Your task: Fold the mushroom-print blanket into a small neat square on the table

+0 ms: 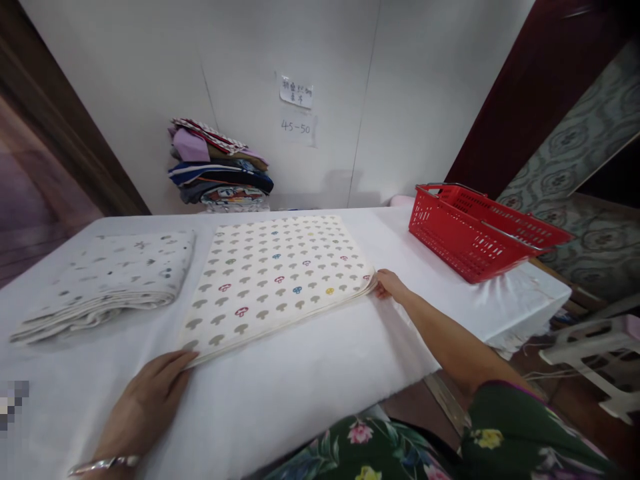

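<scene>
A folded cream cloth with a mushroom print lies flat in the middle of the white-covered table. My left hand rests on the table at the cloth's near left corner, fingers together and pinching the edge. My right hand touches the cloth's right corner, fingertips tucked at the layered edge. A bracelet is on my left wrist.
A second folded patterned cloth lies at the left. A stack of folded fabrics stands against the back wall. A red plastic basket sits at the table's right end. A white stool stands lower right.
</scene>
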### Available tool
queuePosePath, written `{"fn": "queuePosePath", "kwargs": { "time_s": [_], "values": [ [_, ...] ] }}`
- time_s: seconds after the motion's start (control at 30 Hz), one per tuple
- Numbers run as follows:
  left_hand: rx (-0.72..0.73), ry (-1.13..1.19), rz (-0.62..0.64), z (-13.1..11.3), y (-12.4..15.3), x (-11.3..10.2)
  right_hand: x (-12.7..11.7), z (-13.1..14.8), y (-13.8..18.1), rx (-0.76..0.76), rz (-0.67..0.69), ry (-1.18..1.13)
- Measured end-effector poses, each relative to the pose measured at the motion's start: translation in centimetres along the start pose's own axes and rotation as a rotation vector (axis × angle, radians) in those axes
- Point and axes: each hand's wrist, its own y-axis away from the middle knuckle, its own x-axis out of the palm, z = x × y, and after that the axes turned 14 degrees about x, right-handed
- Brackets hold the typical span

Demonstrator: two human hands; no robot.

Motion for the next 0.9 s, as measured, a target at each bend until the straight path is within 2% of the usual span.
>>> {"fn": "queuePosePath", "kwargs": {
  "time_s": [0.23, 0.5, 0.7, 0.9],
  "values": [
    [-0.012, -0.008, 0.003, 0.1, 0.2, 0.2, 0.6, 0.8, -0.1, 0.052, -0.046, 0.049],
    [0.042, 0.007, -0.016, 0.0, 0.2, 0.3, 0.0, 0.0, -0.3, 0.055, -0.052, 0.002],
    [0.034, 0.017, 0.014, -1.0, 0.0, -0.2, -0.4, -0.3, -0.2, 0.038, -0.056, 0.038],
    [0.019, -0.023, 0.064, -2.9, 0.2, -1.7, -2.0, -0.8, 0.0, -0.003, -0.101, 0.096]
  ]
}}
